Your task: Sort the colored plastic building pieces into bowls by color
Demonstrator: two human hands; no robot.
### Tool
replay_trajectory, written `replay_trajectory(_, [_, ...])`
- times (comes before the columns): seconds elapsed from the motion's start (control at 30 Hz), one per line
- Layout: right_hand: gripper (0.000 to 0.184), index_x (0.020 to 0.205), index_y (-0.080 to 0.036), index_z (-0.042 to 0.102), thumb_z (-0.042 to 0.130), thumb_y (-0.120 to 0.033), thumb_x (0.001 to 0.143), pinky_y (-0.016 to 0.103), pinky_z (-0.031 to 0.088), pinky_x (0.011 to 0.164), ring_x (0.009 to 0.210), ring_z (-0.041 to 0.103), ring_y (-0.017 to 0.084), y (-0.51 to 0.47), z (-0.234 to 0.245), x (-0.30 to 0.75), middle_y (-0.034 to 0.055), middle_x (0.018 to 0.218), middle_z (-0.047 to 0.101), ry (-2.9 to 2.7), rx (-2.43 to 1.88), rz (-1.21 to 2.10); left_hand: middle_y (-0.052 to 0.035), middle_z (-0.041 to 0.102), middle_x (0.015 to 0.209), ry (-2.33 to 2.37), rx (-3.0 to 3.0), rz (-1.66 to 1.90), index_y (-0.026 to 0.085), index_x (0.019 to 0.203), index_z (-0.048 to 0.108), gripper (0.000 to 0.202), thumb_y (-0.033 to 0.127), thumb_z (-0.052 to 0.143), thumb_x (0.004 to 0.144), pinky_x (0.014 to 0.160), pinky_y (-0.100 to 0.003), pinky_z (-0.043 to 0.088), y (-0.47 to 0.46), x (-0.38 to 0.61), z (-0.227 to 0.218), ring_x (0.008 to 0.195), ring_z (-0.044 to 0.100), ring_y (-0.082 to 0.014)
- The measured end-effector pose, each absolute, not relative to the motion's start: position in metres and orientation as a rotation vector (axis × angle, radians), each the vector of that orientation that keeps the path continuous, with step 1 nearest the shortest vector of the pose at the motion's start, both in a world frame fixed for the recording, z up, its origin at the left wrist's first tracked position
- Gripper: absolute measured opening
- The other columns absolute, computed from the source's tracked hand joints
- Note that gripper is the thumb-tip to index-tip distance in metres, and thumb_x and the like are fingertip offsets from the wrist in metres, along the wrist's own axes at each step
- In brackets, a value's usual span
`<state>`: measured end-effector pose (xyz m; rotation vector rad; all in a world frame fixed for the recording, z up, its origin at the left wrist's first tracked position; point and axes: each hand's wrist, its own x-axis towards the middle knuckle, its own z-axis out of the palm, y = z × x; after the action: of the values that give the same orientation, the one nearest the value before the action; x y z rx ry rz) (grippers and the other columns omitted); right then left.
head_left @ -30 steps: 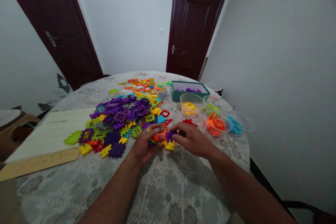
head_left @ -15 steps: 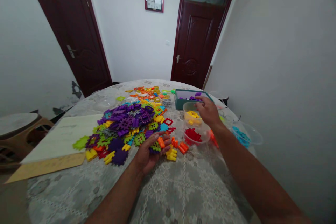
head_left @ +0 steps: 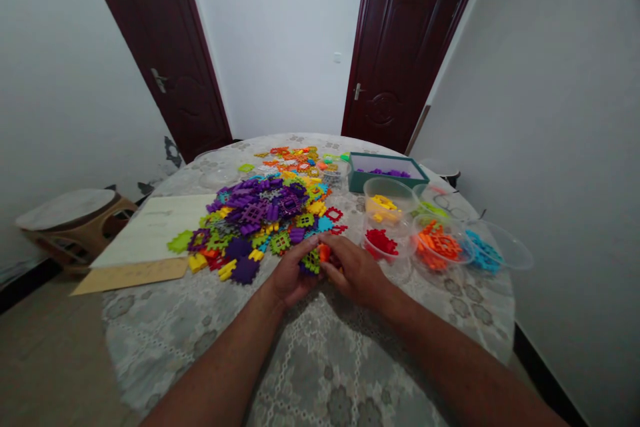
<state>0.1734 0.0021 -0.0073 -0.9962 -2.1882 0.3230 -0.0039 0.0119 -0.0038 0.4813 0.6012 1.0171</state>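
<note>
My left hand (head_left: pixel 293 275) is partly closed at the near edge of a heap of plastic building pieces (head_left: pixel 263 203), most of them purple on top. An orange building piece (head_left: pixel 325 253) shows between its fingers and those of my right hand (head_left: pixel 357 271). My right hand is closed around the orange piece, its fingertips touching my left hand. A green square piece (head_left: pixel 311 261) shows beside my left fingers; whether it is held or lies on the table I cannot tell.
To the right stand clear bowls of red pieces (head_left: pixel 381 242), yellow pieces (head_left: pixel 384 205), orange pieces (head_left: pixel 439 245) and blue pieces (head_left: pixel 484 252). Behind them sits a green box (head_left: pixel 356 181) with purple pieces. Paper (head_left: pixel 155 227) and a tan strip (head_left: pixel 133 276) lie left on the cloth-covered table (head_left: pixel 300 373).
My right hand has come back from above the green box and yellow bowl to my left hand and closed on the orange piece. The view has tilted down.
</note>
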Motion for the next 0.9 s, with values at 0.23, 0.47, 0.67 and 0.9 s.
replay_trajectory(0.23, [0.028,0.127,-0.023,0.065,0.067,-0.024,0.099,0.039,0.057,0.1,0.122,0.063,0.024,0.001,0.003,0.179,0.0102,0.129,0.065,-2.274,-0.955,0.361,-0.0141,0.071,0.13,0.609,0.602,0.951,0.016,0.124,0.075,0.033,0.028,0.073,0.093,0.067,-0.027,0.063,0.009,-0.006,-0.001,0.092,0.073,-0.0197])
replay_trajectory(0.47, [0.021,0.122,-0.023,0.069,0.059,-0.022,0.103,0.039,0.057,0.092,0.104,0.064,0.023,0.012,0.021,0.201,0.0101,0.111,0.065,-1.95,-0.979,0.18,-0.0028,0.063,0.088,0.667,0.663,0.974,0.014,0.114,0.071,0.04,0.032,0.087,0.082,0.041,-0.016,0.044,0.012,-0.003,-0.003,0.061,0.058,-0.0094])
replay_trajectory(0.67, [0.03,0.127,-0.023,0.068,0.054,-0.019,0.1,0.044,0.052,0.102,0.112,0.064,0.026,0.024,0.045,0.234,0.0113,0.117,0.069,-1.764,-1.152,-0.003,-0.0016,0.057,0.081,0.674,0.567,0.977,0.012,0.108,0.07,0.044,0.053,0.073,0.093,0.04,-0.018,0.039,0.015,-0.004,-0.004,0.056,0.052,-0.0088])
replay_trajectory(0.9, [0.024,0.11,-0.015,0.071,0.053,-0.019,0.094,0.046,0.051,0.095,0.105,0.062,0.031,0.029,0.047,0.298,0.0166,0.107,0.068,-1.678,-1.612,-0.445,-0.0086,0.064,0.084,0.545,0.448,0.996,0.008,0.115,0.071,0.034,0.025,0.059,0.088,0.051,-0.03,0.05,0.013,-0.009,0.006,0.065,0.06,-0.0176])
